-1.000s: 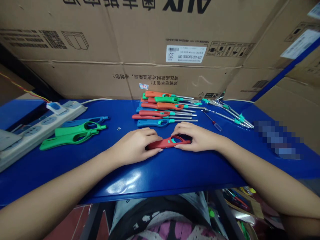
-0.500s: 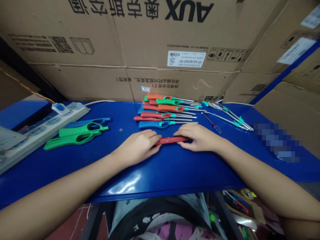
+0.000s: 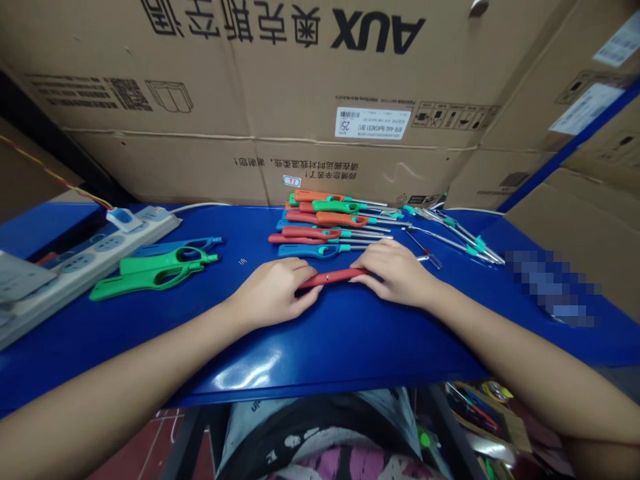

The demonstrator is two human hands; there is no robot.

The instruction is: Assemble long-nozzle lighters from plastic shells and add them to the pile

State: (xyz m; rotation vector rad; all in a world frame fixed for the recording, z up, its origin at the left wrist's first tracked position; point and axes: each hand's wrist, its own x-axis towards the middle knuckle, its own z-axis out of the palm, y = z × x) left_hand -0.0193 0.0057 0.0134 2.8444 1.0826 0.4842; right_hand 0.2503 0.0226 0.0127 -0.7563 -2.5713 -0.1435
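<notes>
Between my two hands a red long-nosed lighter is held lengthwise over the blue tabletop. My left hand is closed round its left end, thumb below and fingers above. At the other end my right hand grips it, hiding much of the front part. A short silvery rod end shows just beyond the right hand. Right behind the hands lies a pile of finished-looking lighters, with a blue lighter nearest and an orange lighter higher up, metal nozzles pointing right.
On the left, green handle shells lie beside a white power strip. Small metal pins rest near the left hand. To the right are a screwdriver and several loose metal nozzles. A cardboard wall stands behind.
Both hands still hold the red lighter, which has shifted slightly left and tilted up at its right end. A silvery rod end now shows past my right hand.
</notes>
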